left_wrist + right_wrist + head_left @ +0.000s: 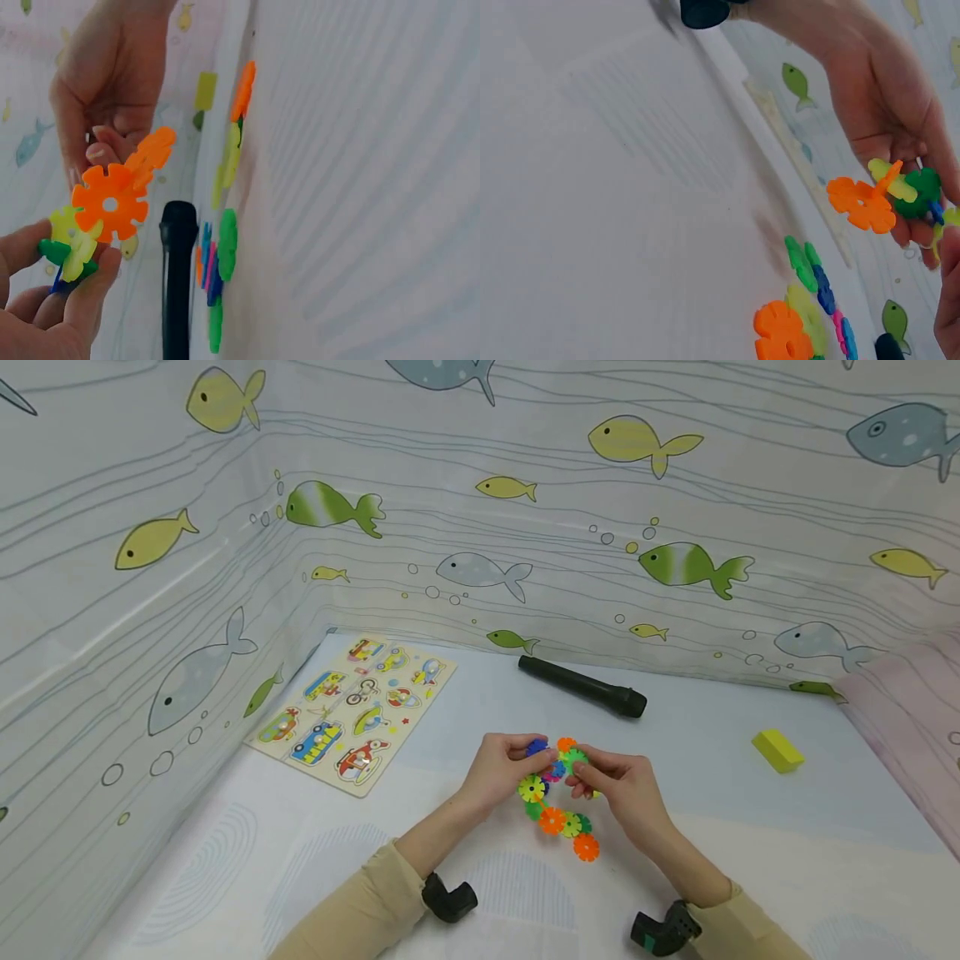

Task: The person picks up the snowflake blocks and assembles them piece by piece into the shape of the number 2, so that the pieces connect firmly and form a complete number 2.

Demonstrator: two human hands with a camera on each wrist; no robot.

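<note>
In the head view, my left hand (495, 777) and right hand (626, 789) meet over the table around a small cluster of joined plastic flower-shaped discs. My left fingers pinch the cluster near a blue disc (536, 747). The right thumb and fingers pinch its other side, by a green disc (575, 760). An orange disc (111, 202) with a hole at its centre faces the left wrist camera, next to yellow and green ones. Below the hands, a curved chain of similar discs lies on the table, including an orange one (552, 821) and another orange disc (587, 847) at its end.
A black microphone (581, 685) lies behind the hands. To the left is a wooden vehicle puzzle board (375, 781), and a yellow block (777, 751) sits at the right. Fish-patterned curtains (420, 510) close off the table's back and left side.
</note>
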